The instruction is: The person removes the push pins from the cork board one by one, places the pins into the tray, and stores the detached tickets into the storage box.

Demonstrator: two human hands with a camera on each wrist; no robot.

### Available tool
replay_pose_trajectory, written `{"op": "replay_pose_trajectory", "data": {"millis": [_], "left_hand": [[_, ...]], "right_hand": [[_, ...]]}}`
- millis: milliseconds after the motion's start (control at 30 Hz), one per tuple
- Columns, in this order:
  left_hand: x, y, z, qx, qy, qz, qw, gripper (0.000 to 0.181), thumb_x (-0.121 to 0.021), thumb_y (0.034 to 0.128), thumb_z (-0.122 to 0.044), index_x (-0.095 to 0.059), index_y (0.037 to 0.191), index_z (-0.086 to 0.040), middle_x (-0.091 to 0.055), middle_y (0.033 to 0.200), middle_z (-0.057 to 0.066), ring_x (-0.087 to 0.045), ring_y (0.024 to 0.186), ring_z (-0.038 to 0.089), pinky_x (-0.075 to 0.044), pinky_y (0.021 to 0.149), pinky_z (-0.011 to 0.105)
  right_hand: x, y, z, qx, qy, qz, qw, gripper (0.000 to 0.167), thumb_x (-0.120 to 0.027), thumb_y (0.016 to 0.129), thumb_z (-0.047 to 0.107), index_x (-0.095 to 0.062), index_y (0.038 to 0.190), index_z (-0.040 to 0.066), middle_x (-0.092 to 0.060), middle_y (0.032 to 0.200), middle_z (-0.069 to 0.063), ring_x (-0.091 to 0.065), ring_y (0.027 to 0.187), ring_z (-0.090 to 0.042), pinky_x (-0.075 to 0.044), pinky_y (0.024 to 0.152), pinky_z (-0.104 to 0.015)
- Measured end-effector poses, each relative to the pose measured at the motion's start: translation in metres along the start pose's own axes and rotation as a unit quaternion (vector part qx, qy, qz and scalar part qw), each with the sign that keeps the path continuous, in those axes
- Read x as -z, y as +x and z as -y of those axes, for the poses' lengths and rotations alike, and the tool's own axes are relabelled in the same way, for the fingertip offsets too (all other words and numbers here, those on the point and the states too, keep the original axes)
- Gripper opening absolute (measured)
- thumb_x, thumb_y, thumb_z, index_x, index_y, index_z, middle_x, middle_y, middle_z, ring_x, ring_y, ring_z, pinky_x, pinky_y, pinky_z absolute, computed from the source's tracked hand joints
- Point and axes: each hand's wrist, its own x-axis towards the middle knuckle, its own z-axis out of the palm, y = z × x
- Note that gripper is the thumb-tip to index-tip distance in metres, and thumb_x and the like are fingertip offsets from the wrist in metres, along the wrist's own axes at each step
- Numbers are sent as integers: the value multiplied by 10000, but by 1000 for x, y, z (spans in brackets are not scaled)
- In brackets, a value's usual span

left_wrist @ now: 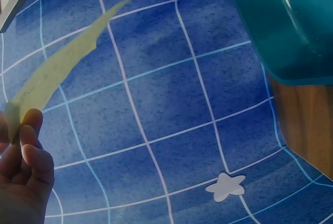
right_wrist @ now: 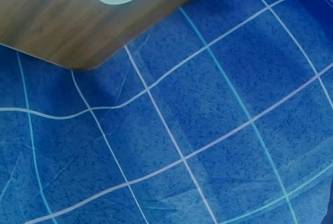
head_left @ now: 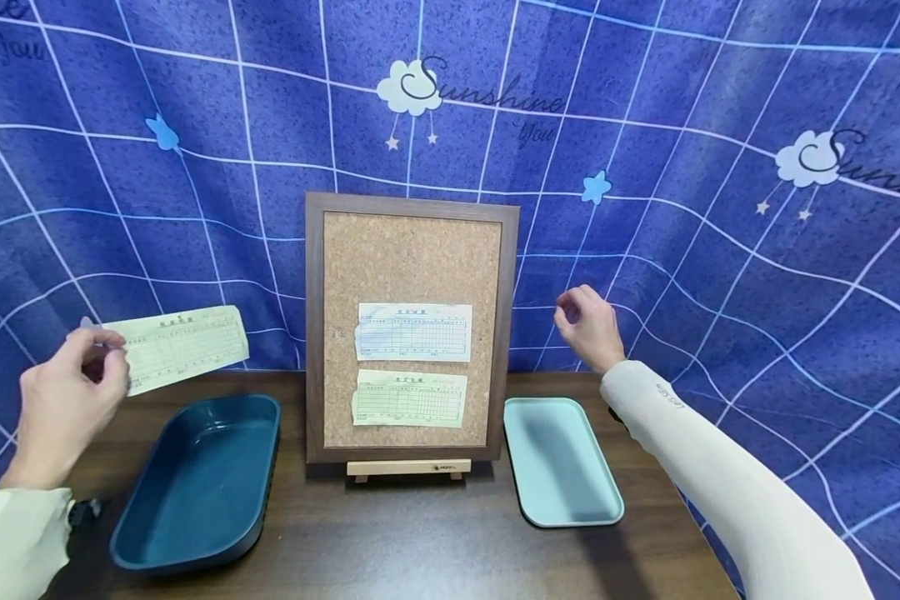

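My left hand (head_left: 75, 392) pinches a pale green printed form slip (head_left: 187, 342) by its left end, above and left of a dark teal tray. In the left wrist view the slip (left_wrist: 62, 68) is seen nearly edge-on, curving away from the fingers. A framed cork board (head_left: 412, 258) stands upright in the middle, bearing a white-blue form slip (head_left: 414, 333) above a green form slip (head_left: 409, 398). My right hand (head_left: 592, 327) is raised right of the board, fingers curled and thumb near the index finger; nothing shows between them. The right wrist view does not show that hand.
The deep dark teal tray (head_left: 195, 483) sits left of the board. A shallow mint tray (head_left: 562, 458) lies to its right, below the right hand. A small wooden easel (head_left: 408, 467) supports the board on the brown table (head_left: 390, 542). Blue patterned cloth (head_left: 450, 150) hangs behind.
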Motion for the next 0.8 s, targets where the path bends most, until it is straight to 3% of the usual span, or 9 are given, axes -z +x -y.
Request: {"op": "replay_pose_trajectory", "data": {"millis": [167,333,800], "left_hand": [[-2,-8,4,165,70,196,9996,140,-558,793,-106,-649,875,-39,-441,677,-273,-334,577,-194,-303,539,203],[-5,-16,8,79,109,321,9994,115,-566,782,-106,-640,850,-49,-462,659,-234,-315,567,-208,-303,520,227],[-16,-44,17,335,63,720,9968,90,-581,805,-112,-642,866,-87,-553,643,-78,-373,526,-119,-317,506,203]], "right_hand": [[-2,-5,-2,-46,-55,46,10000,79,-661,761,11,-626,826,38,-557,778,-45,-525,674,-169,-429,613,-322],[-6,-12,-4,3,-9,-4,10000,85,-661,748,-6,-623,813,34,-556,765,-48,-527,665,-175,-425,603,-323],[-22,-49,-9,-189,79,340,9992,69,-655,744,12,-618,794,43,-544,752,-30,-527,657,-158,-435,594,-315]]}}
